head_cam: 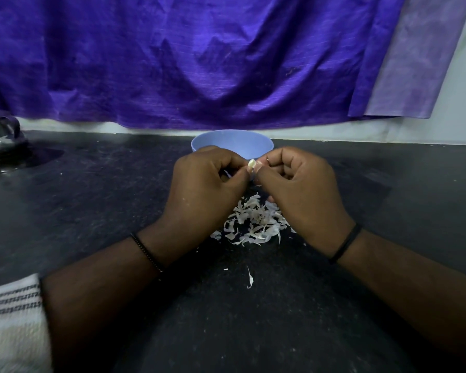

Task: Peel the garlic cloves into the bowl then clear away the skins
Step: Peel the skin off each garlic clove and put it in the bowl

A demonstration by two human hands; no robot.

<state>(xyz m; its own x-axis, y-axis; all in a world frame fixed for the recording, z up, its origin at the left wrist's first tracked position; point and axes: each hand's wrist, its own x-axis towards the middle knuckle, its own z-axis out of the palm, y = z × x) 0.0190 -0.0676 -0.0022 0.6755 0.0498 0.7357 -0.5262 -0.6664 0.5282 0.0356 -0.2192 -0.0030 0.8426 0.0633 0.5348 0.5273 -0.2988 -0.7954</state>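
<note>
Garlic clove (252, 163) held raised over the dark countertop (92, 200), between both hands, just in front of the blue bowl (232, 142); clove pale, small, partly hidden by fingertips; whether skin remains on it cannot be told. Left hand (202, 184) fingers curled, thumb and forefinger pinching the clove from the left; right hand (299, 184) fingers curled likewise, thumb and forefinger pinching it from the right; fingertips of the two hands nearly touching. Bowl stands at the back edge of the counter, near the wall; its contents not visible from this angle. Pile of garlic skins (256, 222) lies on the counter below the hands, partly under the right hand; one stray skin strip (250, 278) lies nearer the person, apart from the pile. Dark band on each wrist. Purple cloth (199, 57) hangs behind; metal vessel (0, 135) far left; striped cloth (11, 319) at lower left.
</note>
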